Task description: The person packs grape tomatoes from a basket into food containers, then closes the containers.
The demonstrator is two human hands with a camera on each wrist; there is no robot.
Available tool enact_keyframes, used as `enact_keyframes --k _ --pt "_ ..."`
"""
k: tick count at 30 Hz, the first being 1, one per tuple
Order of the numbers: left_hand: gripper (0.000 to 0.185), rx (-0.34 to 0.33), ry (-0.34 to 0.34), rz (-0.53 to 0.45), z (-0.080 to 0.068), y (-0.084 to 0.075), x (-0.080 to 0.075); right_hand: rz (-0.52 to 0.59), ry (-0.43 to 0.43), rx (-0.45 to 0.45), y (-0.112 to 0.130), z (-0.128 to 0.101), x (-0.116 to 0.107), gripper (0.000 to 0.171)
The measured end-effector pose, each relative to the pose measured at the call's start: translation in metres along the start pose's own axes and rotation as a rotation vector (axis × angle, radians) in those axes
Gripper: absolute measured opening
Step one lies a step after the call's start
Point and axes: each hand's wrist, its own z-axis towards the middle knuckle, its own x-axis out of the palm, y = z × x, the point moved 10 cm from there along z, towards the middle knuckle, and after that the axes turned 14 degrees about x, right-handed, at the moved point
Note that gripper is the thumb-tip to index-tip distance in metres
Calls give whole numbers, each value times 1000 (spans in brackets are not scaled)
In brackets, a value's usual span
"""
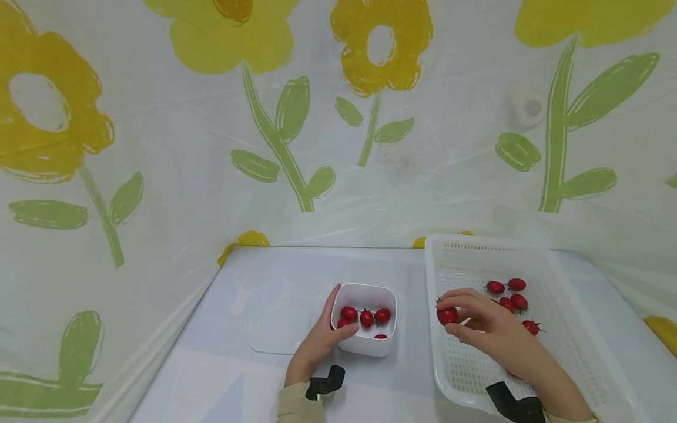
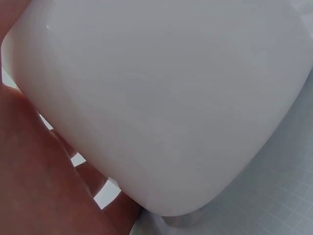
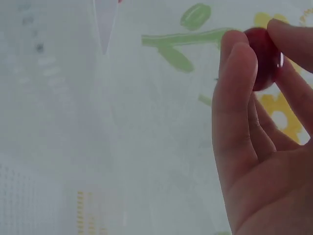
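Observation:
A small white square container [image 1: 366, 346] with several red cherry tomatoes [image 1: 367, 319] inside stands on the table. My left hand [image 1: 321, 341] grips its left side, thumb over the near rim; in the left wrist view the container's smooth wall [image 2: 161, 98] fills most of the picture. Over the left wall of a white perforated basket [image 1: 460, 376], my right hand [image 1: 489, 322] pinches one cherry tomato [image 1: 447, 315] between thumb and fingertips. The right wrist view shows that dark red tomato [image 3: 264, 58] held at the fingertips. More cherry tomatoes [image 1: 519, 302] lie in the basket, partly hidden by the right hand.
A clear, flat lid [image 1: 282, 326] lies on the table left of the container. The pale table [image 1: 211, 352] ends at the back against a hanging sheet [image 1: 449, 147] printed with yellow flowers. Black camera mounts [image 1: 326, 382] sit on both wrists.

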Motion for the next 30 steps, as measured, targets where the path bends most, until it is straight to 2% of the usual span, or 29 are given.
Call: enact_keyframes --k 6,13,19,23,27,30 --pt "84 -25 5 -9 -4 -16 3 88 -62 -43 9 -5 4 28" --pt "83 -28 10 -3 -5 -27 5 188 -137 25 10 0 9 31" --pt "83 -22 17 2 -5 -25 5 323 -124 9 16 4 19 36" --pt "83 -14 16 8 -5 -24 3 389 -147 14 18 8 23 35" --pt "83 -17 11 16 -3 -9 0 429 -155 18 18 10 29 35" --pt "81 -16 2 22 -1 3 -3 398 -179 12 19 12 33 35"
